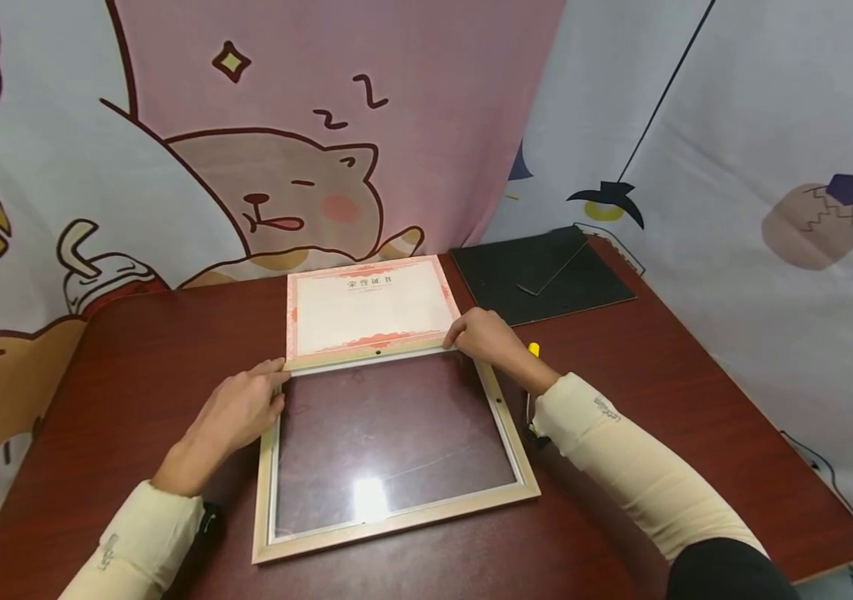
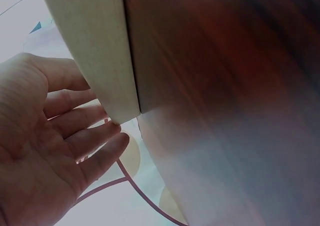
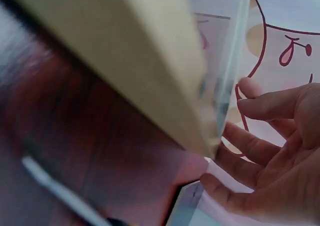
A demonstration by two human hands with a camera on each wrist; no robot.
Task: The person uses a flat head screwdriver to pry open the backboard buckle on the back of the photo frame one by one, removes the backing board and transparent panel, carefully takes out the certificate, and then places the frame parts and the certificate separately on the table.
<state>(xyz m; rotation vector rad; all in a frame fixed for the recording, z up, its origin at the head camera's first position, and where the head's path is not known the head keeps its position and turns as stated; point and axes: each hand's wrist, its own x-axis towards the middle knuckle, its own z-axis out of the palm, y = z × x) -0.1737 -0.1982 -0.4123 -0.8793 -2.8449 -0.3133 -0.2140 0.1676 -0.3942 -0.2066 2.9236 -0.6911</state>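
A light wooden picture frame (image 1: 396, 528) lies on the table, with a glossy clear pane (image 1: 389, 433) inside its rim. My left hand (image 1: 242, 404) touches the far left corner; the left wrist view shows its fingers loosely extended beside the frame's end (image 2: 95, 46). At the far right corner is my right hand (image 1: 490, 340), fingertips on the far rail. In the right wrist view its fingers (image 3: 250, 146) bend slightly beside the corner, and exact contact is partly hidden. Just beyond the far rail lies a red-bordered certificate (image 1: 366, 317).
A dark backing board (image 1: 494, 279) with a thin strut lies at the back right. Beside the right forearm, partly covered, is a yellow-handled tool (image 1: 534, 350). Printed cloth (image 1: 456, 125) hangs behind the reddish-brown table (image 1: 164, 350).
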